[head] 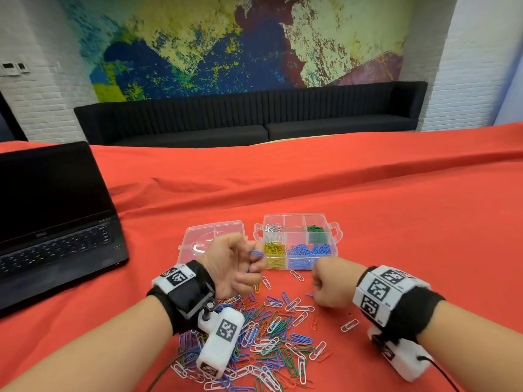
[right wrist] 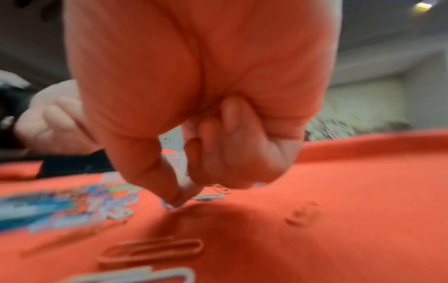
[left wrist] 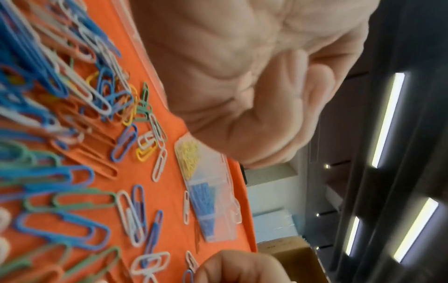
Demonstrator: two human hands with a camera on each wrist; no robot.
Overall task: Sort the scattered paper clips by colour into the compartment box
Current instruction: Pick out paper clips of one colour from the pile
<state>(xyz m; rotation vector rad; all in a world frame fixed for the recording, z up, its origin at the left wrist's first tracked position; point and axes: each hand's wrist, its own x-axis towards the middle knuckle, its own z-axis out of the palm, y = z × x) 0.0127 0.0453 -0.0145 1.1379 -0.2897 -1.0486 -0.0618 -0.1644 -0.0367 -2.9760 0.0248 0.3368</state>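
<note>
A painted wall (head: pixel 226 38) in blue, yellow and maroon stands behind a long black sofa (head: pixel 254 117), with white brick to either side. In front spreads a surface covered by a red cloth (head: pixel 396 207), creased in long folds. An open black laptop (head: pixel 51 216) sits well to the left of the compartment box (head: pixel 300 239).

The paper clips are thin wire loops coated in blue, white, green, red and yellow. The scattered pile (head: pixel 271 335) lies on the cloth just in front of the box, densest toward the near edge, with a few stray white ones (head: pixel 297 275) closer to the box.

The box is clear plastic with six compartments in two rows. Its far row holds white clips (head: pixel 273 233) at left, a bare middle cell and green clips (head: pixel 317 234) at right; its near row holds yellow clips (head: pixel 274 250) at left and blue clips (head: pixel 308 250) across the rest. Its clear lid (head: pixel 209 241) lies flat just to the left of the box.

The left hand (head: pixel 235 264) is raised beside the box's near left corner, fingers curled, pinching blue clips (head: pixel 256 253). The right hand (head: pixel 331 284) is lowered in front of the box's near right corner, its thumb and forefinger pinched together at the cloth on a blue clip (head: pixel 310 294); the other fingers are curled in.
</note>
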